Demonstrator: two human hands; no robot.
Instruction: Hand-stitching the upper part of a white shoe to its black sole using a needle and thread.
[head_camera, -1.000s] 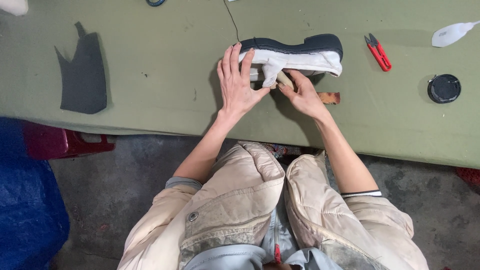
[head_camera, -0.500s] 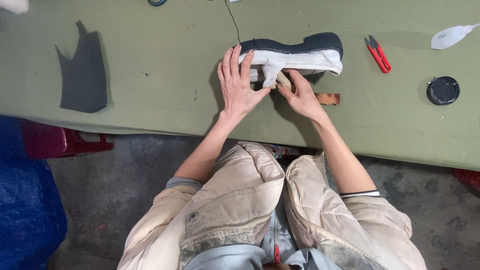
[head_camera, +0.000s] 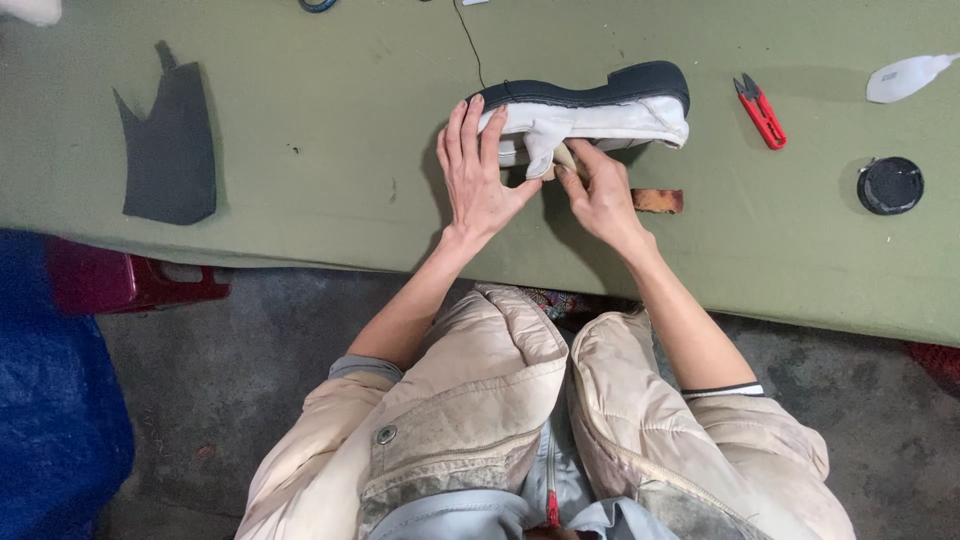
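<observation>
nothing moved: left hand (head_camera: 478, 170) flat on white shoe (head_camera: 590, 115), right hand (head_camera: 598, 185) pinching its flap.

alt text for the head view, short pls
Both hands, left hand and right hand, press on a white shoe with a dark sole lying on a green table; red snips and a dark fabric piece lie nearby.

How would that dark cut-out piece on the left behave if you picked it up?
The dark piece lies completely flat on the table, so it is probably thin, light and floppy. Its matte surface suggests it would not slip or roll.
</observation>
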